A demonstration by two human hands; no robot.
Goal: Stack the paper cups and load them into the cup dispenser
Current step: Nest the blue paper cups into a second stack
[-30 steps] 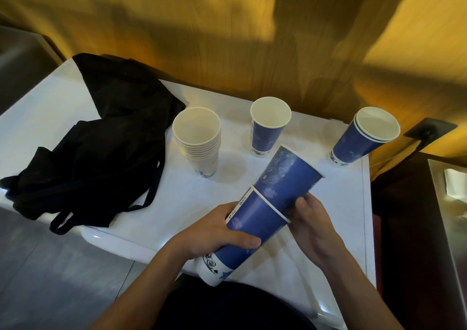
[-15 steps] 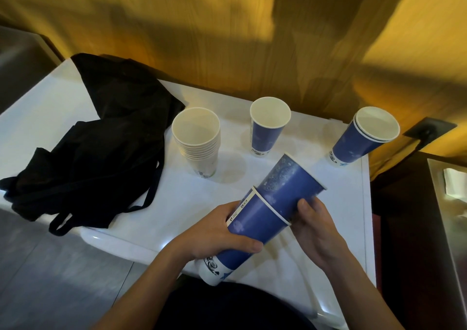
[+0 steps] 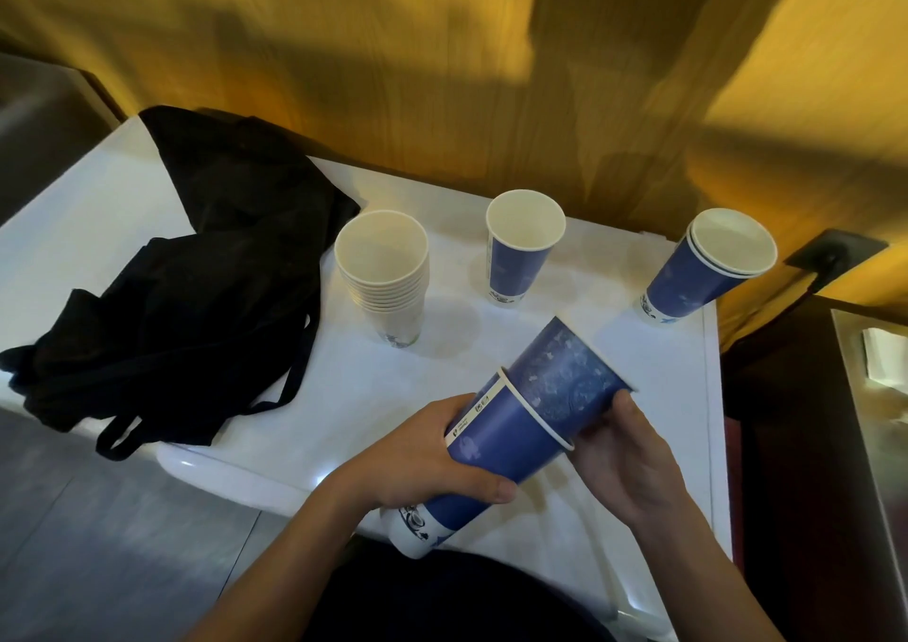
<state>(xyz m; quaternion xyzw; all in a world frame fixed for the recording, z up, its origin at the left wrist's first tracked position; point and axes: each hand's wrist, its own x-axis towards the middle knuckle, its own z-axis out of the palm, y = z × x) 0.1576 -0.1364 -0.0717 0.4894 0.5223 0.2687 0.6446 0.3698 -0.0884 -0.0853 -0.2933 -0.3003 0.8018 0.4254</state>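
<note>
Yellow wood-grain wall panelling backs a white worktop (image 3: 344, 395), and above its near edge your two hands work on a pair of blue paper cups. Your left hand (image 3: 417, 459) has its fingers and thumb curled round the outer blue cup (image 3: 501, 450), which lies tilted with its white base toward you and its rim up and away. Your right hand (image 3: 624, 459) grips the inner blue cup (image 3: 565, 381), fingers (image 3: 624, 403) wrapped round its far side; this cup sits partly nested in the outer one, with most of its patterned wall showing. Neither cup touches the worktop. Beyond your hands, toward the far edge, a single blue cup (image 3: 516, 268) stands upright near the middle. Left of it stands a stack of white cups (image 3: 388, 282), upright, just beside a black bag (image 3: 196, 272) that sprawls over the left side of the worktop, its straps hanging over the near edge. At the far right corner stands a short stack of blue cups (image 3: 697, 277). A dark wall plate (image 3: 835, 253) shows on the wall past that corner.
</note>
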